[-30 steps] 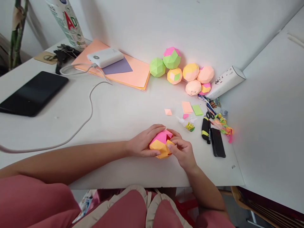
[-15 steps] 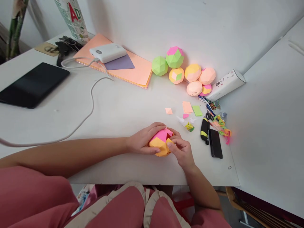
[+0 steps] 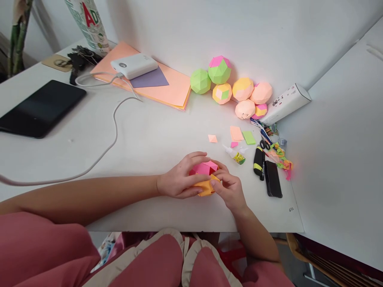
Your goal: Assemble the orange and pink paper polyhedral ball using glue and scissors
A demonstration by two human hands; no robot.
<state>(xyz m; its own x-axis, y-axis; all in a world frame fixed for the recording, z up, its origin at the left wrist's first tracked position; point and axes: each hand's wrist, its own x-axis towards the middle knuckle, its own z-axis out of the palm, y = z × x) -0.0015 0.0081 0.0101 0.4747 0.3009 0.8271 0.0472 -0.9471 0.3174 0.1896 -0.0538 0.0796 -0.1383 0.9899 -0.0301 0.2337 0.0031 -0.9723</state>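
Note:
A pink and orange folded paper ball [image 3: 204, 169] is between my hands near the desk's front edge. A dark gap shows in its upper right side. My left hand [image 3: 182, 177] wraps the ball from the left, with fingers over its top and one across the orange face. My right hand [image 3: 230, 189] pinches the orange edge by the gap with thumb and forefinger; its other fingers curve behind the ball. Beyond lie a small peach paper diamond [image 3: 212, 138], peach paper squares [image 3: 236, 133], a green paper piece [image 3: 249, 137] and a glue bottle [image 3: 238, 157].
Several finished paper balls [image 3: 220, 70] rest against the wall. To the right are a cutter [image 3: 258, 160], scissors [image 3: 264, 144], a black case [image 3: 273, 179] and a white box [image 3: 287, 104]. On the left lie a tablet [image 3: 42, 108], a power bank [image 3: 134, 66] and its cable [image 3: 115, 119].
My left fingers have lifted and shifted over the ball, one now lying across the orange face. My right hand keeps its pinch at nearly the same spot.

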